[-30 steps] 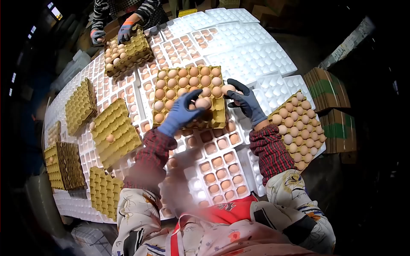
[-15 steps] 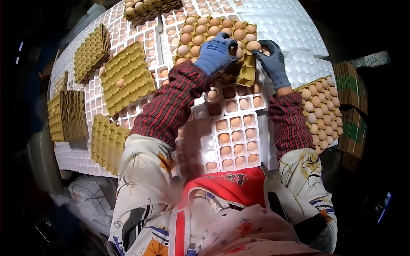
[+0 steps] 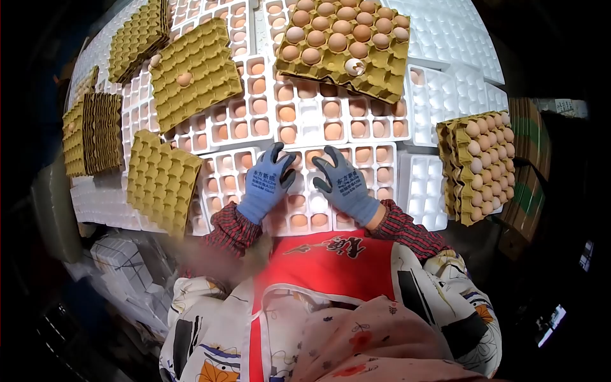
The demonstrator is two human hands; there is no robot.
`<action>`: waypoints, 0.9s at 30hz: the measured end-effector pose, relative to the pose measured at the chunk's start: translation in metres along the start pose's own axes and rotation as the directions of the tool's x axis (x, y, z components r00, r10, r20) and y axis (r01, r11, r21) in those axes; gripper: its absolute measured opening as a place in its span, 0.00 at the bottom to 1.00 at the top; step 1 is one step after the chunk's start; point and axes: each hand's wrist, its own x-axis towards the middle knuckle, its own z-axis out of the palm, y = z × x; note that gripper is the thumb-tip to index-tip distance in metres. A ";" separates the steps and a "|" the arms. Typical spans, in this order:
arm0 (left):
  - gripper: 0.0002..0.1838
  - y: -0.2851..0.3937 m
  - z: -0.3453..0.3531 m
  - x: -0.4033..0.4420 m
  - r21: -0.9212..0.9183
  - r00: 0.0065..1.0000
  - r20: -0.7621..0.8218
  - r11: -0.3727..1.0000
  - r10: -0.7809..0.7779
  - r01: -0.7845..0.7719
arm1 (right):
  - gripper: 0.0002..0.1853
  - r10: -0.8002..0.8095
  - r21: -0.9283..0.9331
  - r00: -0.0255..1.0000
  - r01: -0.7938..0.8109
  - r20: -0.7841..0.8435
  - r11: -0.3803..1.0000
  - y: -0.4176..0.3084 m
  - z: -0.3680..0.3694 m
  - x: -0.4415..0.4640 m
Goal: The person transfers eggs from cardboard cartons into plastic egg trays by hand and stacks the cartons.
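Note:
Both my hands wear blue-grey gloves with dark fingertips. My left hand [image 3: 267, 181] is over a white foam egg tray [image 3: 398, 159] close to my apron, fingers curved and apart. Beside it, my right hand [image 3: 344, 184] has its thumb and fingers spread, with nothing in them. Brown eggs [image 3: 298, 220] sit in the tray's cells around and below both hands. Beyond them, a yellowish pulp egg tray [image 3: 382, 79] lies on the foam trays, its upper rows filled with eggs. A cracked egg [image 3: 355, 67] with a broken, open shell rests in its front part.
At right stands a stack of filled pulp trays [image 3: 487, 169] next to white foam trays [image 3: 439, 95]. Pulp trays [image 3: 194, 76] lie at left, one with a single egg [image 3: 184, 79]. Stacked pulp trays [image 3: 95, 134] stand at the far left, with flattened cartons [image 3: 529, 146] far right.
Both hands have come back from the pulp tray toward my body, and the eggs at their fingers are let go. The cracked egg now shows in the pulp tray. The view has shifted.

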 end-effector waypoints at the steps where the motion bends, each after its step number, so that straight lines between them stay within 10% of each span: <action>1: 0.23 0.002 0.002 -0.007 -0.088 0.997 -0.044 0.994 0.067 -0.071 | 0.27 -0.026 0.040 0.990 0.021 0.135 0.999 -0.001 0.004 -0.008; 7: 0.20 -0.004 0.025 -0.026 -0.008 0.972 0.035 0.973 0.231 -0.230 | 0.19 -0.015 0.171 0.974 -0.024 0.227 0.985 0.005 0.007 0.004; 9: 0.16 -0.009 0.020 -0.017 -0.422 0.990 -0.142 0.905 -0.003 -0.058 | 0.19 -0.339 0.106 0.938 0.344 -0.068 0.933 0.029 0.022 0.037; 11: 0.15 0.000 0.003 0.017 -0.906 0.851 0.201 0.238 -0.485 0.350 | 0.21 -0.108 0.246 0.975 0.156 -0.197 0.957 0.011 0.017 0.075; 13: 0.15 -0.023 0.015 0.049 -0.568 0.907 -0.417 0.794 -0.052 -0.215 | 0.26 -0.221 -0.211 0.955 0.178 -0.199 0.961 0.021 0.041 0.089; 14: 0.15 -0.011 0.014 0.066 -0.932 0.928 -0.147 0.362 -0.342 -0.014 | 0.28 -0.163 -0.183 0.974 0.133 -0.159 0.974 0.028 0.049 0.083; 17: 0.16 0.011 0.026 0.113 -0.526 0.839 -0.542 0.798 -0.051 -0.292 | 0.26 -0.067 0.024 0.942 0.079 -0.329 0.997 0.037 0.031 0.057; 19: 0.18 0.002 0.045 0.130 -0.146 0.892 -0.413 0.953 0.184 -0.264 | 0.22 0.014 0.140 0.866 0.064 -0.500 0.988 0.042 -0.007 0.063; 21: 0.19 -0.001 0.051 0.129 0.193 0.883 -0.334 0.941 0.330 -0.279 | 0.22 0.047 0.134 0.819 0.036 -0.572 0.990 0.055 -0.047 0.086; 23: 0.19 0.003 0.025 0.137 0.039 0.860 -0.382 0.935 0.340 -0.352 | 0.22 -0.023 0.024 0.768 0.051 -0.640 0.998 0.072 -0.082 0.123; 27: 0.21 0.026 -0.052 0.193 0.296 0.830 -0.346 0.890 0.437 -0.346 | 0.21 0.270 -0.098 0.926 -0.304 -0.265 0.947 0.082 -0.125 0.200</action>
